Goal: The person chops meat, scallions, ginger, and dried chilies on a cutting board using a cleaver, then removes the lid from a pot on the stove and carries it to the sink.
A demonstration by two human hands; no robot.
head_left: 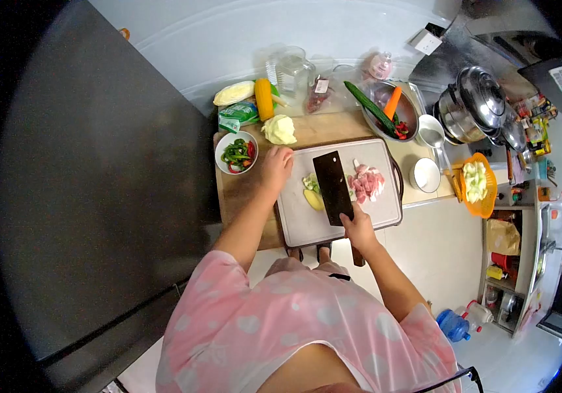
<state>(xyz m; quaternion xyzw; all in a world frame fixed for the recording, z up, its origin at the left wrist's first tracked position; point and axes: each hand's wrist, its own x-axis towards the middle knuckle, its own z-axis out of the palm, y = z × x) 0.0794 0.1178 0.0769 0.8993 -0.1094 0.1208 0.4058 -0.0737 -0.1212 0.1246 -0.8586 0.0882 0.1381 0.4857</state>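
Note:
A dark cleaver [333, 190] is in my right hand [358, 226], its wide blade over the middle of the light cutting board [300, 226]. Sliced pinkish meat [367, 182] lies right of the blade. On the other side are a yellowish piece that looks like ginger [314, 199] and some chopped pale green bits [310, 183], partly covered by the blade. My left hand [276, 169] is at the board's upper left edge, fingers curled together; whatever they hold is hidden. Close by are a bowl of cut green and red peppers [236, 154] and a cabbage piece [279, 130].
Behind the board, a metal bowl [407, 105] holds a cucumber and a carrot. Corn [264, 99] lies back left. To the right are a white bowl [425, 175], an orange basket [488, 196] of pale green pieces and a steel pot [458, 114]. A dark refrigerator [97, 177] stands left.

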